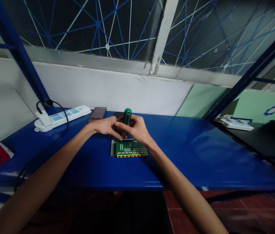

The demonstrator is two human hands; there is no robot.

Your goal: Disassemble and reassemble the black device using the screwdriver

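Note:
A green circuit board (132, 148) with a yellow strip along its near edge lies in a pale metal frame (113, 148) on the blue table. Upright above its far left part stands a green-handled screwdriver (127, 114). My right hand (137, 128) is wrapped round the screwdriver from the right. From the left, my left hand (106, 126) meets it at the screwdriver, its thumb pointing down beside the shaft near the board. Whether my left fingers grip the shaft or a small part is hidden.
On the blue table (181, 156), a white power strip (66, 116) with a black cable (66, 128) lies at the back left. Near it is a dark flat device (97, 114). Blue frame posts rise on both sides, and a wall stands behind.

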